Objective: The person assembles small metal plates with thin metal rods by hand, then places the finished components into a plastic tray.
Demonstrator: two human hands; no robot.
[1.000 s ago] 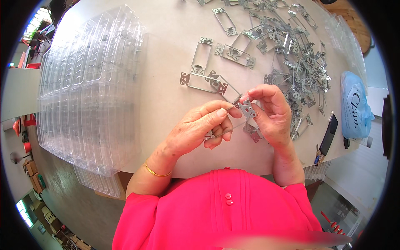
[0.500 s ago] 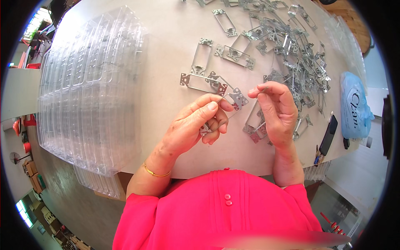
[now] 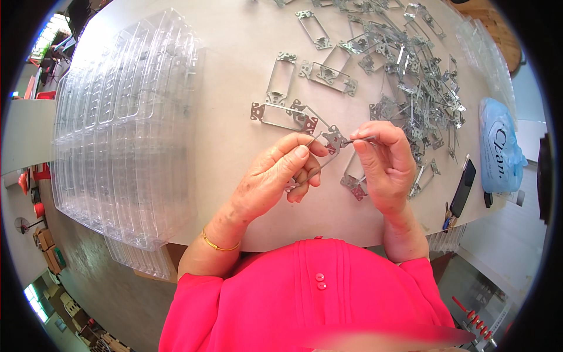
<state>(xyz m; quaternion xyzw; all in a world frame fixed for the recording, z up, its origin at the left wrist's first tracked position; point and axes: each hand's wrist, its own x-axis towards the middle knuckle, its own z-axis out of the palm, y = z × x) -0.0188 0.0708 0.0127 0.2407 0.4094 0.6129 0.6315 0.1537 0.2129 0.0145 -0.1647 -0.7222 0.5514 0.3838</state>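
Note:
My left hand (image 3: pixel 275 170) is closed round a rectangular silver metal bracket frame (image 3: pixel 334 139). Its far end plate sticks out past the fingertips, and part of the frame is hidden in the palm. Between thumb and fingers, my right hand (image 3: pixel 385 167) pinches a small, thin, dark metal pin (image 3: pixel 350 141), whose tip meets or overlaps the end plate. Just beyond both hands lies another bracket frame (image 3: pixel 282 117) on the table, with an upright-lying one (image 3: pixel 282 78) behind it. A further bracket (image 3: pixel 354 186) is partly covered by my right hand.
Stacked clear plastic trays (image 3: pixel 126 135) fill the table's left side. A tangled heap of metal brackets (image 3: pixel 416 82) covers the back right. At the right edge are a black phone (image 3: pixel 463 189), a blue plastic bag (image 3: pixel 500 146) and more clear trays (image 3: pixel 487 58).
My right hand has come slightly left and lower, bringing the pin's tip to the bracket's end plate. The left hand has barely moved and keeps its hold on the bracket frame.

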